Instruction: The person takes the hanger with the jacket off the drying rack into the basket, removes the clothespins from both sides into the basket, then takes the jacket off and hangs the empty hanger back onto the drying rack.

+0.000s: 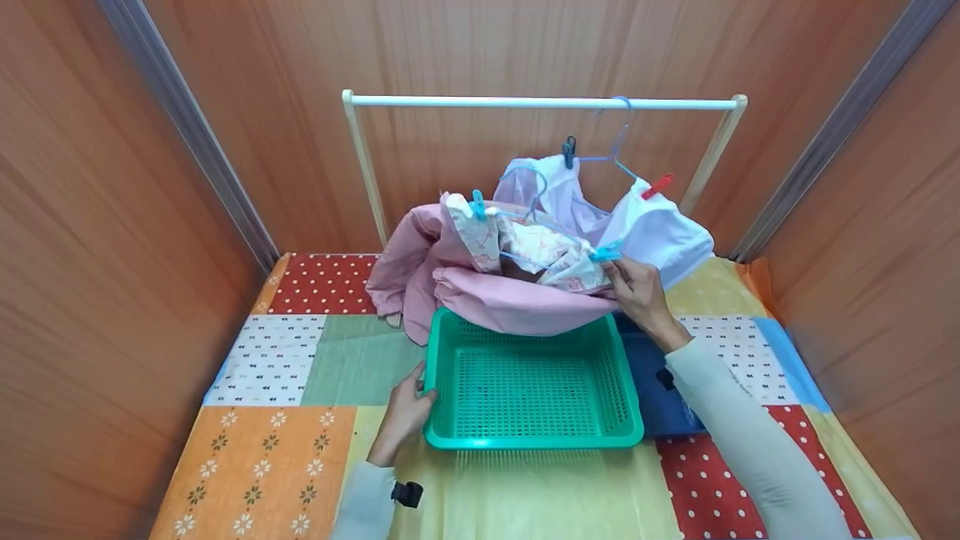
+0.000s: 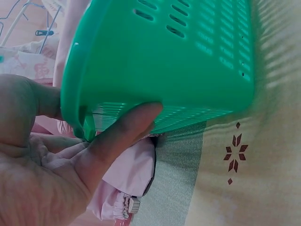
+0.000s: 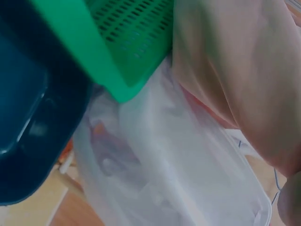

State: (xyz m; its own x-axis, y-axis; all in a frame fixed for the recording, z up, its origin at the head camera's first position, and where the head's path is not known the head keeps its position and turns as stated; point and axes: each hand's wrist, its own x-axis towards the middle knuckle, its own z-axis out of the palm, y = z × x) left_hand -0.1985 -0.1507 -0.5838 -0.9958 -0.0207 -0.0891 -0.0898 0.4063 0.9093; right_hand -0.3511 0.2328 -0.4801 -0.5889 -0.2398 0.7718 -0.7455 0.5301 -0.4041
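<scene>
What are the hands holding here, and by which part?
The left hand grips the green basket at its left rim, near the front corner. The right hand pinches the patterned cloth at its right end, beside a blue clothespin.

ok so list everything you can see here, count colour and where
green perforated plastic basket: one, green, middle of the table, nothing in it
pink cloth garment: one, pink, heaped behind the basket, draped over its far rim
patterned white garment on a blue wire hanger: one, on top of the pink heap
blue plastic clothes pegs: two, clipped to the patterned garment
white garment on a hanger: one, hung from the rail, with a red peg and a dark peg
wooden-post drying rail: one, white bar, at the back
dark blue container: one, right of the basket
patchwork tablecloth: one, multicoloured
left hand: holds the basket's near left corner
right hand: pinches the right blue peg
</scene>
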